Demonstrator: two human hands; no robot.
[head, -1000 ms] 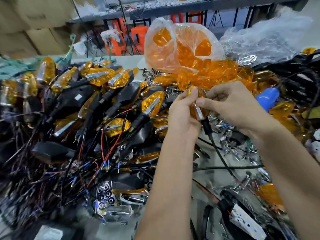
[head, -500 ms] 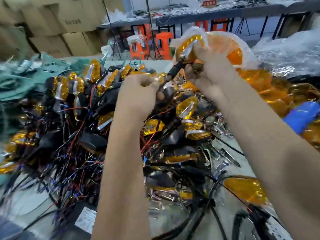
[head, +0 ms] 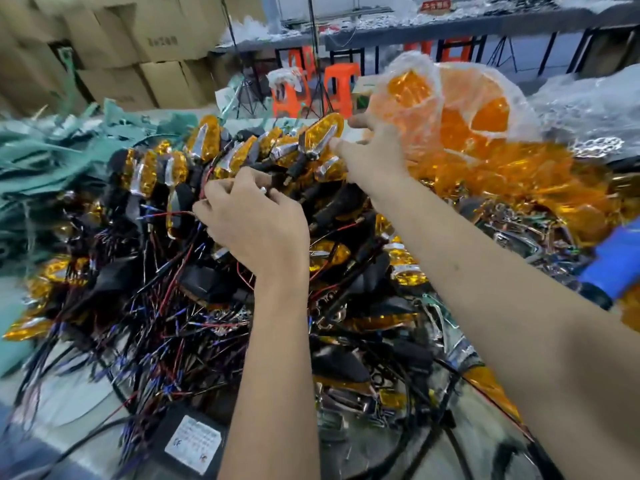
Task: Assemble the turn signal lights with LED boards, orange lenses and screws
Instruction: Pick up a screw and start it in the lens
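The right hand [head: 372, 157] reaches out over the far edge of the heap, its grip spread and fingers straight, fingertips touching or just beside a finished turn signal light [head: 320, 138] that sits tilted on top of the pile of assembled lights [head: 207, 157] — most likely it is setting this one down among the done units, which would explain why the fingers are letting go rather than closing. The left hand [head: 252, 223] sits nearer, over the middle of the heap, its grip curled around thin red and black wires [head: 204, 188], with a small metal piece showing between the fingers; whether that is a screw or a connector I cannot tell. Holding the wires up probably keeps the lead of the placed light from snagging in the tangle below. Behind the right hand lies a clear bag of orange lenses [head: 460, 109], with more lenses spilled loose beside it, near enough to grab the next one. A blue-handled tool [head: 613, 265] rests at the right edge, partly out of view. The table [head: 69, 403] is pale where it shows, under black housings, wire ends and a black power adapter [head: 188, 441] with a white label. Green strips [head: 52, 161] pile up at the left, and beyond stand cardboard boxes [head: 114, 39], orange stools [head: 337, 81] and a long shelf — a workshop, cluttered.
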